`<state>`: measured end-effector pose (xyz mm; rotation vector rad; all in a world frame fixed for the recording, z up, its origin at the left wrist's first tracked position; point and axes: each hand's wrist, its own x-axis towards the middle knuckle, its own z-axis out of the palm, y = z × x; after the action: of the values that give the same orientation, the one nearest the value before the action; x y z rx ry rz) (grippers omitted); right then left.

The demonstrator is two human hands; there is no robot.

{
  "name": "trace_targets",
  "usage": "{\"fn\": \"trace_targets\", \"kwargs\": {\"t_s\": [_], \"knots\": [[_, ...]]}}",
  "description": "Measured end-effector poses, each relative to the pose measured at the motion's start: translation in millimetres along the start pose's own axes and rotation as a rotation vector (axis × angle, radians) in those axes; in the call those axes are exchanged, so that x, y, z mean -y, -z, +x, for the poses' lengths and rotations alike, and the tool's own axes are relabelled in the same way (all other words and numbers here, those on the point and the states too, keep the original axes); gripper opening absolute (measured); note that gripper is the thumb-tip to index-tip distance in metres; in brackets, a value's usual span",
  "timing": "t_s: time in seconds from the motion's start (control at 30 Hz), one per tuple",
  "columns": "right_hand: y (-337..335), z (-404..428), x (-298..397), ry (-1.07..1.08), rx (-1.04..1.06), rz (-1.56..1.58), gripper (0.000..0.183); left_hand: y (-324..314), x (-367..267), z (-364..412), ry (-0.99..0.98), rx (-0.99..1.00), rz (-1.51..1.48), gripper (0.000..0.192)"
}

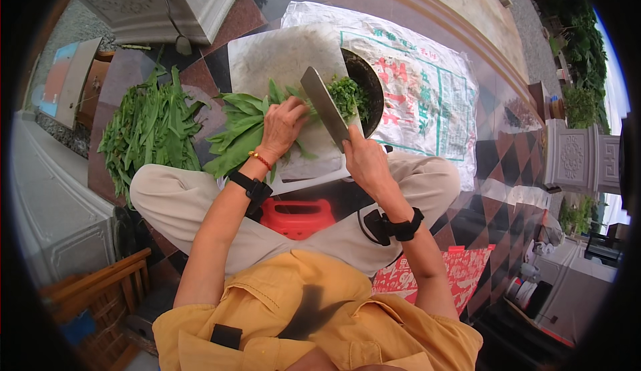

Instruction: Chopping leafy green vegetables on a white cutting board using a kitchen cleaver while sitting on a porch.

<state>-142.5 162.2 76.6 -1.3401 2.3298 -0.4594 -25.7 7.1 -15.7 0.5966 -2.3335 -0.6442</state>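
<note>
My left hand [283, 125] presses a bunch of long green leaves [240, 130] onto a worn pale cutting board [280, 55]. My right hand [365, 155] grips the handle of a cleaver [325, 105], its broad metal blade standing just right of the left fingers. Finely cut greens [345, 95] lie on the far side of the blade, at the board's right edge. Partly under that edge is a dark round pan or basin [374, 90], its inside mostly hidden by the board and greens. The blade's cutting edge is hidden among the leaves.
A heap of uncut leafy greens [150, 130] lies on the tiled floor at left. Right of the board spreads a white woven sack [425, 85] with printing. A red plastic stool or handle [298, 218] sits between my legs. A stone pillar base [200, 0] stands at upper left.
</note>
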Motion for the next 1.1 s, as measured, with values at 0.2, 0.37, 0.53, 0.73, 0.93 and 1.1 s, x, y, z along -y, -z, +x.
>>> {"fn": "trace_targets", "kwargs": {"t_s": [0.2, 0.37, 0.53, 0.73, 0.93, 1.1], "knots": [[-5, 3, 19, -0.003, 0.076, -0.227, 0.017, -10, 5, -2, -0.001, 0.002, 0.076, 0.012], [-42, 58, 19, 0.048, -0.032, -0.119, 0.015, -12, 1, -2, 0.01, -0.003, 0.104, 0.012], [-53, 73, 19, 0.051, -0.127, -0.064, 0.014, -2, 1, -5, -0.166, 0.014, 0.254, 0.025], [-44, 40, 4, 0.045, -0.07, -0.096, 0.017, 11, 0, -12, -0.202, 0.078, 0.327, 0.033], [-30, 42, -14, -0.053, -0.205, -0.028, 0.017, -6, 3, -3, -0.142, 0.011, 0.28, 0.034], [-3, 24, 0, 0.013, -0.19, 0.045, 0.018, -15, 1, -2, -0.057, -0.015, 0.225, 0.024]]}}
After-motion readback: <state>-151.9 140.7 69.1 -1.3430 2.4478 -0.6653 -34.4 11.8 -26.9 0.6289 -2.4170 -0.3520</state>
